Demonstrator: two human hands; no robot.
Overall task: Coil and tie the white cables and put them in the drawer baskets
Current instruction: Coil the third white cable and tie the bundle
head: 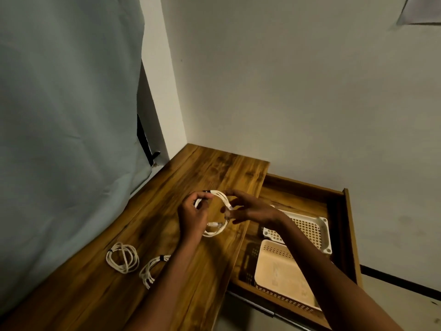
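I held the third white cable (216,212) as a loose coil just above the wooden desk top (210,170), in the middle of the frame. My left hand (193,211) gripped its left side, fingers curled round the strands near a dark tie at the top; my right hand (248,209) pinched the right side. I judged I was at the tying step, cinching the tie round the loops. Two coiled cables, one (122,257) at lower left and another (152,268) beside it, lay on the desk, each with a dark tie. At right the open drawer (346,211) held a white basket (322,231) and a cream basket (274,271), no cable in either that I could see. Next I would need to fasten the tie, then carry the coils rightward into the baskets
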